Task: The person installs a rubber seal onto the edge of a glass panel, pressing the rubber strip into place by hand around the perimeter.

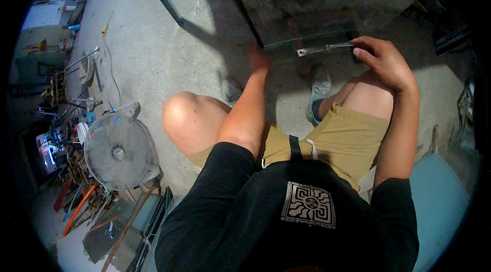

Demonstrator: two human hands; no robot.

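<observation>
Over the concrete floor (pixel 123 41), left to right: the left hand (pixel 261 60), arm extended forward, blurred at the lower end of a dark bar (pixel 239 8), its grip impossible to tell; a slim metallic tool (pixel 321 50), crosswise between the hands; the right hand (pixel 384 63), wrist bent, thumb and fingers nearly closed, apparently pinching the tool's right end.

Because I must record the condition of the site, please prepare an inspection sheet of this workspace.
Surface: grey floor, partly in shadow.
Job's things: slim silver tool; dark bar.
Clutter: orange rod and brown stick at left.
Hands: right hand holds the tool's end; left hand, blurred, at the bar's lower end, grip unclear.
Cables: thin cable with yellow end on the floor.
Surroundings: round fan at left, blue-green panel at right.
</observation>
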